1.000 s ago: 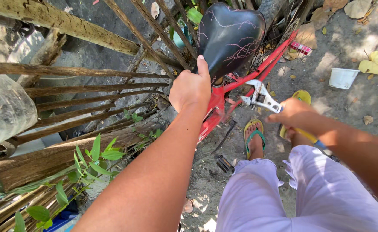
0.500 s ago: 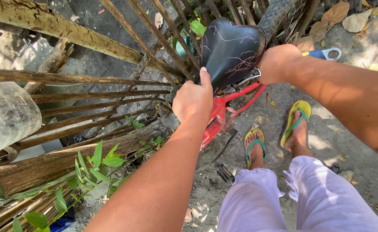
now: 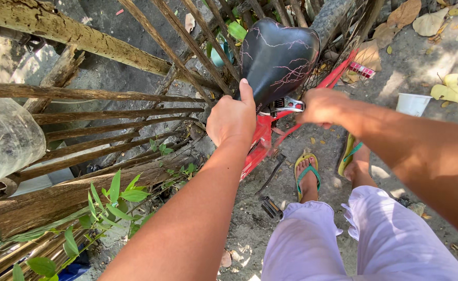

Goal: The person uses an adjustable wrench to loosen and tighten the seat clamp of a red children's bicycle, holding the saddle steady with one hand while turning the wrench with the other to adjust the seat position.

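A black, cracked bicycle saddle [image 3: 281,57] sits on a red bicycle frame [image 3: 263,140] that leans against a wooden pole fence. My left hand [image 3: 231,119] grips the saddle's nose, thumb pressed up against it and fingers curled underneath. My right hand [image 3: 325,106] is closed around a silver adjustable wrench [image 3: 287,105]. The wrench's jaw end lies against the clamp right under the saddle. Most of the wrench handle is hidden inside my fist.
The fence of rough poles [image 3: 93,52] fills the left side, with a clear plastic bottle [image 3: 5,138] and a leafy green plant [image 3: 119,195] near it. My feet in yellow-green flip-flops [image 3: 307,174] stand on sandy ground. A white cup [image 3: 414,103] and dry leaves lie at right.
My right hand rose from near my feet with the wrench, passed beside the saddle, and now holds the wrench at the clamp under it. My left hand stayed on the saddle.
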Motion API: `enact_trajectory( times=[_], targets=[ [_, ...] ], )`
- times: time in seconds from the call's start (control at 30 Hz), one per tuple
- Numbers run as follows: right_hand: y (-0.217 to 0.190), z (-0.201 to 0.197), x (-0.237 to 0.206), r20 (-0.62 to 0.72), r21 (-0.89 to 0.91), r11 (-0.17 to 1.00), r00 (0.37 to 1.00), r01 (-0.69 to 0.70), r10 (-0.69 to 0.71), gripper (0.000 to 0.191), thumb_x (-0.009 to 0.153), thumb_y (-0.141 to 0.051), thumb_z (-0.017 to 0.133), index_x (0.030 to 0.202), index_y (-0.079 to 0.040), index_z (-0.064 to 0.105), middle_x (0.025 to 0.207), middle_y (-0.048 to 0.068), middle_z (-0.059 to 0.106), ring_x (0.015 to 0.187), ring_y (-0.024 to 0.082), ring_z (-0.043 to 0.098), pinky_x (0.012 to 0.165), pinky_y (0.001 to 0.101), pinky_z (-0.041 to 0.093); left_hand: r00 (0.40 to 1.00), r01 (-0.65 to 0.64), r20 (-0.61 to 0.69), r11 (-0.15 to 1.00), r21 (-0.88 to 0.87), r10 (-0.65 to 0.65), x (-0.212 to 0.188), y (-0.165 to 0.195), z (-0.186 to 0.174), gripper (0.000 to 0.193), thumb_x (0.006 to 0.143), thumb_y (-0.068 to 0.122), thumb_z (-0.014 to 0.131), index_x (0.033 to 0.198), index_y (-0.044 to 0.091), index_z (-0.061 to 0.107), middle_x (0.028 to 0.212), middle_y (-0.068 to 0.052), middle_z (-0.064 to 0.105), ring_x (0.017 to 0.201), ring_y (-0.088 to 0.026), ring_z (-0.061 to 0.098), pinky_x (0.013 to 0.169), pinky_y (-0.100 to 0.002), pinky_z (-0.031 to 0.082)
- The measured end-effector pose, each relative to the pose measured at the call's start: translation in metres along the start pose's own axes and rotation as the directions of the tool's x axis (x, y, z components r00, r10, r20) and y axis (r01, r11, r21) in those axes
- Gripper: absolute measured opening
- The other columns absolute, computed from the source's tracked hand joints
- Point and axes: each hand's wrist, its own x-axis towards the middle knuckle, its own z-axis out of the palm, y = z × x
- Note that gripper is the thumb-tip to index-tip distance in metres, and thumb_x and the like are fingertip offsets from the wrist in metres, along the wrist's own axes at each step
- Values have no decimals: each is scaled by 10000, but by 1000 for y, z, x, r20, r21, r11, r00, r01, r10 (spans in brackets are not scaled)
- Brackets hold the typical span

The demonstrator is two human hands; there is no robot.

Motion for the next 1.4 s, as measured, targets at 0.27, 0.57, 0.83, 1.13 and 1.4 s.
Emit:
enact_trajectory(
  times=[0.27, 0.57, 0.83, 1.13, 1.4],
  targets=[
    [-23, 83, -11, 277, 807, 539, 961, -243, 19, 298, 829, -273, 778, 844, 8, 682, 733, 121, 642, 630, 248, 651, 593, 417, 577, 1000, -20, -22, 1000, 3, 20, 1, 0, 1, 780, 940, 699, 329, 1046, 75, 784, 1054, -209, 749, 1029, -383, 719, 908, -482, 543],
    [-92, 120, -9, 357, 881, -128, 816, -456, -454, 180, 878, -241, 618, 983, -95, 613, 1079, 77, 724, 970, 223, 737, 903, 464, 544, 1000, -7, 7, 1000, 3, 7, 2, -2, 3, 793, 937, 702, 312, 1058, 74, 781, 1053, -216, 750, 1038, -389, 719, 913, -480, 546],
    [-150, 108, -5, 49, 825, -447, 831, -346, -554, 291, 945, -419, 671, 991, -133, 653, 957, 40, 703, 862, 194, 675, 762, 422, 563, 1000, -11, -15, 1000, 1, 11, 3, -4, 4, 791, 927, 710, 323, 1052, 78, 783, 1061, -210, 753, 1049, -389, 716, 921, -481, 543],
    [-81, 149, -28, 282, 957, -100, 955, -273, 96, 317, 835, -254, 841, 927, -105, 578, 711, 56, 568, 572, 216, 590, 541, 397, 534, 1000, -16, -4, 1000, -14, 16, 2, -2, 1, 779, 934, 702, 330, 1061, 79, 779, 1075, -212, 749, 1059, -392, 710, 932, -489, 534],
    [87, 62, -17, -93, 271, 942, 968, -200, 232, 402, 865, -386, 662, 852, -1, 776, 739, 212, 735, 608, 327, 762, 623, 450, 578, 999, -31, -30, 998, -47, 29, -2, -1, 0, 768, 924, 699, 355, 1034, 76, 790, 1074, -197, 757, 1052, -378, 714, 940, -471, 533]
  ],
)
